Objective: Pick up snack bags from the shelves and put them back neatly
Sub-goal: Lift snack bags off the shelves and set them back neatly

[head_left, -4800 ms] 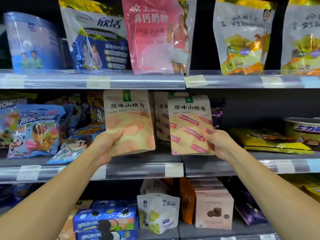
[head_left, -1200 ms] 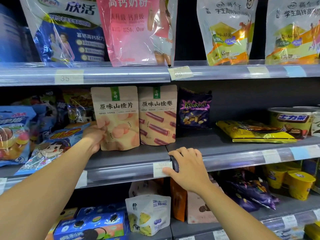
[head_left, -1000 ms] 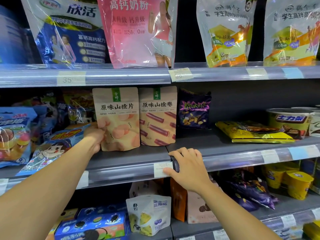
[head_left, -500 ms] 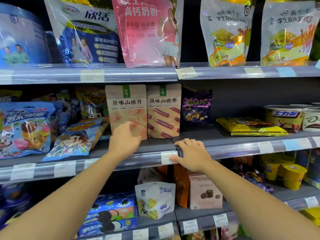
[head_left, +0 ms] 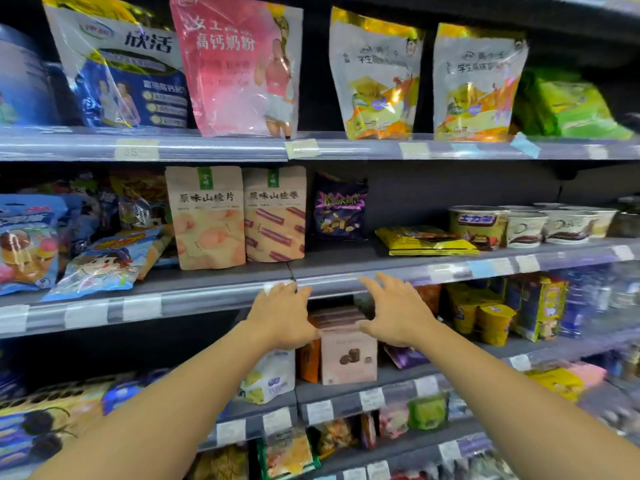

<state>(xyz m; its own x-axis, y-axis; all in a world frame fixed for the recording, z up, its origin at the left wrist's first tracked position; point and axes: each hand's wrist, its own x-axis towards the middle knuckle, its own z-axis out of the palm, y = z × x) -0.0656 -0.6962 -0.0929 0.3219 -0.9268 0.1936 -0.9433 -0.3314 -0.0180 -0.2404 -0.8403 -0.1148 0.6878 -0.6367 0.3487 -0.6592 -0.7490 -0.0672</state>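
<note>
Two beige snack bags (head_left: 204,216) stand upright, side by side, on the middle shelf (head_left: 381,271) beside a purple bag (head_left: 341,206). The left hand (head_left: 282,317) and right hand (head_left: 394,313), fingers spread and empty, have dropped from bag and rail, now before pink packs (head_left: 348,355).

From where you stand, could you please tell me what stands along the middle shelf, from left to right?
Blue ice-cream bag → cartoon-face bag → beige bag with pink slices → beige bag with red rolls → purple bag → flat yellow bag → gold tub → white cups.
</note>
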